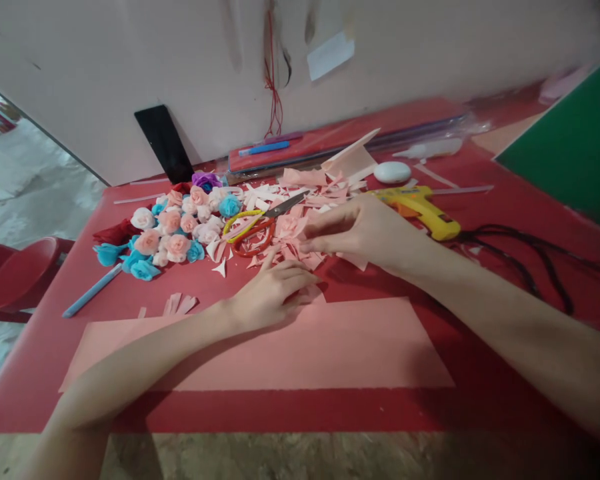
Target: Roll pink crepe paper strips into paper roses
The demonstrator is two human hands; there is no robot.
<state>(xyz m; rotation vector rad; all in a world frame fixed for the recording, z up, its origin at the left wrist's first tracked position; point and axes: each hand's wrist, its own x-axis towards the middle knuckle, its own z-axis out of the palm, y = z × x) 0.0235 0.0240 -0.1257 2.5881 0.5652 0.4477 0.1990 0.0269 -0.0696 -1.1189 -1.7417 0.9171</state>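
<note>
A long sheet of pink paper (260, 353) lies across the near part of the red table. My left hand (277, 293) rests over its upper edge, fingers loosely stretched, with a small pink piece of paper (315, 295) under the fingertips. My right hand (365, 233) reaches into a heap of pink and white paper scraps (293, 223), thumb and fingertips pinching at pink scraps. Scissors (280, 205) with yellow and orange handles lie on the heap, left of the right hand. Just beyond the right wrist is a yellow glue gun (425, 210).
Paper roses (177, 247) in pink, blue, white and purple cluster at the left. A blue pen (93, 291) lies beside them. A black phone (165, 143) leans on the wall. A white oval object (393, 173) and black cord (525, 243) are at the right.
</note>
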